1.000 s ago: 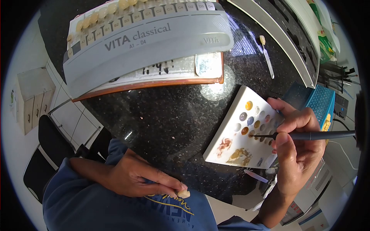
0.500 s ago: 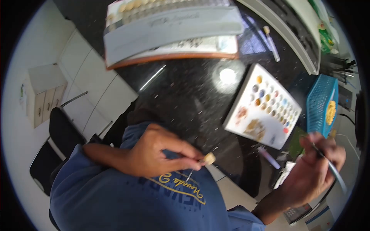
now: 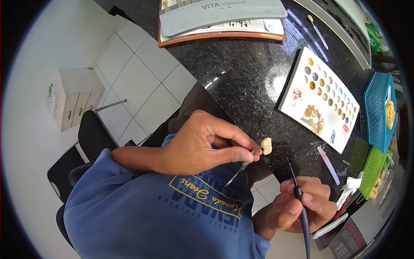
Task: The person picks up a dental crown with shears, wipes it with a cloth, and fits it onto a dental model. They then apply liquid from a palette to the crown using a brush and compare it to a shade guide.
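Note:
My left hand (image 3: 207, 144) pinches a thin, curved metal holder (image 3: 235, 175) between thumb and fingers. At the holder's end, just beyond my fingertips, sits a pair of joined, cream-coloured dental crowns (image 3: 267, 146). My right hand (image 3: 308, 205) is closed around a slim, dark-handled fine-tipped brush (image 3: 298, 192). Its thin tip points up and left, a short way from the crowns and apart from them. Above the brush lies a white palette (image 3: 330, 123) with several small wells of coloured paint and brown and pink smears.
A grey VITA classical shade guide (image 3: 224, 15) rests on papers at the top. Beside the palette lie a pinkish file-like stick (image 3: 328, 165) and a crumpled white tissue (image 3: 350, 190). Blue (image 3: 376, 112) and green baskets (image 3: 374, 172) stand at the right. A shade tab (image 3: 318, 32) lies behind.
My right hand with the brush has moved left and down, toward the crowns. My left hand still holds them. The view has shifted, so the counter appears higher and further right.

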`<state>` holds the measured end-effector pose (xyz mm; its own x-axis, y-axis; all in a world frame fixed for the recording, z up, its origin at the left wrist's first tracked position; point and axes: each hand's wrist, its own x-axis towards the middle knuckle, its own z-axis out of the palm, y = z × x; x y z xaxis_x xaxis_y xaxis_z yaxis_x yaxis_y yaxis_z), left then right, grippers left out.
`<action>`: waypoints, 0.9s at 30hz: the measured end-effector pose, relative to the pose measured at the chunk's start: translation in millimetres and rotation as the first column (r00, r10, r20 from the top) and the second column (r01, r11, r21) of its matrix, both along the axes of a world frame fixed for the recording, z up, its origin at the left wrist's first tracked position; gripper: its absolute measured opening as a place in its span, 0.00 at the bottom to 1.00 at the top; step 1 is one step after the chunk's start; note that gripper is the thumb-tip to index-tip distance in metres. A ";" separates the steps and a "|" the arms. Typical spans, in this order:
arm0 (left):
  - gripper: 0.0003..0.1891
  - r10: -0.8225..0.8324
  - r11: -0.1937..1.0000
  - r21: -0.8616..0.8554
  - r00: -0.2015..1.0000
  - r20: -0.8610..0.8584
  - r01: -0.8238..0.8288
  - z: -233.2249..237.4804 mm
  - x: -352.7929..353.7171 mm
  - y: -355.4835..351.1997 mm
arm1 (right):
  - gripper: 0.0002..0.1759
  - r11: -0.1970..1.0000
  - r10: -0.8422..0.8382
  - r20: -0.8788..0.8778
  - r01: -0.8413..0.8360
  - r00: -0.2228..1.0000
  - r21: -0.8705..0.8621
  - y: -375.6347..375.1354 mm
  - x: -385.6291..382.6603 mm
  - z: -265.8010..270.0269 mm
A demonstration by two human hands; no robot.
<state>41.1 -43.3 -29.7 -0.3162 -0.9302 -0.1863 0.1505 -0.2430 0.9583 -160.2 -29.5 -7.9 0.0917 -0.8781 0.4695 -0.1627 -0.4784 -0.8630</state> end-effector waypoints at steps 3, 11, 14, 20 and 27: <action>0.04 0.022 0.997 0.070 0.999 -0.044 -0.019 0.0 -1.4 0.6 | 0.16 0.999 0.039 -0.033 -0.040 0.999 -0.020 -0.5 1.4 -1.5; 0.03 0.019 0.998 0.055 0.999 -0.035 -0.017 -0.5 -0.8 1.4 | 0.15 0.998 0.044 -0.087 -0.041 0.995 0.041 -0.4 5.3 1.9; 0.04 0.011 0.998 0.057 1.000 -0.018 -0.010 0.4 -0.7 0.5 | 0.15 0.999 0.036 -0.087 -0.032 0.996 0.039 -1.0 6.9 0.7; 0.04 0.031 0.997 0.078 0.998 -0.047 -0.027 -0.4 -1.8 1.1 | 0.15 0.999 0.034 -0.097 -0.031 0.995 0.026 -2.1 6.6 -0.3; 0.04 0.024 0.997 0.072 0.999 -0.040 -0.021 -1.0 -1.4 1.0 | 0.15 1.000 0.011 -0.099 -0.012 0.995 -0.003 -3.3 9.2 -2.0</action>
<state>39.7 -42.3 -30.7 -0.3038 -0.9219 -0.2403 0.1954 -0.3072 0.9314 -151.0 -32.9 -9.8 0.1480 -0.8751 0.4608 -0.2422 -0.4838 -0.8410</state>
